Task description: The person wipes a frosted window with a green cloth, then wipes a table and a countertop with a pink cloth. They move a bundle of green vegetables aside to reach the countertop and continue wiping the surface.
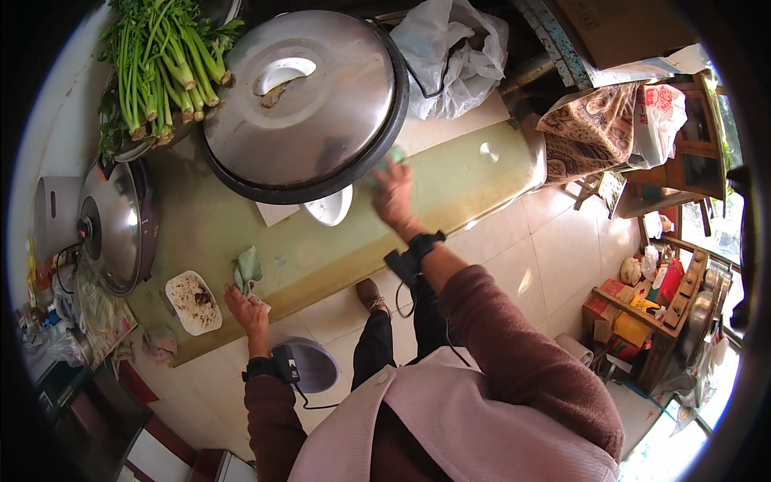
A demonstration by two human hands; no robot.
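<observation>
My right hand (393, 194) presses a green cloth (388, 158), partly blurred, against the table beside the black rim of a large lidded pan (301, 138). My left hand (248, 312) holds a pale green cloth (248, 271) by its lower end, near the table's front edge. Left of that hand lies a white dish (194, 301) with brown residue. The yellow-green tabletop (337, 253) runs beneath both hands. A white oval dish (330, 206) shows partly from under the large pan.
Celery stalks (162, 72) lie at the upper left, above a lidded electric pan (114, 229). A crumpled plastic bag (452, 60) sits right of the large lid. A grey-purple bucket (308, 364) stands on the floor below the table edge. A patterned cloth (590, 132) hangs beyond the table's right end.
</observation>
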